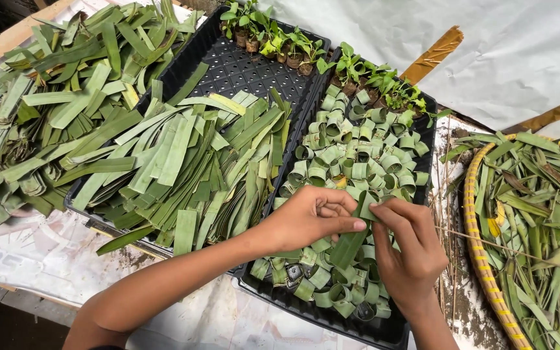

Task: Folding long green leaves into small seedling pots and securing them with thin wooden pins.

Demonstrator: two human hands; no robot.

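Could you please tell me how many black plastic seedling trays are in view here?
2. The left black plastic tray holds flat cut leaf strips; the right black plastic tray holds rolled green leaf rings, under both hands. Leaf piles may hide others.

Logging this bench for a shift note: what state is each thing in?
Left hand: pinching leaf strip.
Right hand: pinching same strip.
Leaf strip: partly rolled, held over right tray.
Right tray: full of leaf rings.
Left tray: half covered by flat strips.
Seedlings: upright.
Basket: holds loose leaves.

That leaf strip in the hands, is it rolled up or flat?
Partly rolled: both hands curl the leaf strip's top; its tail hangs straight.
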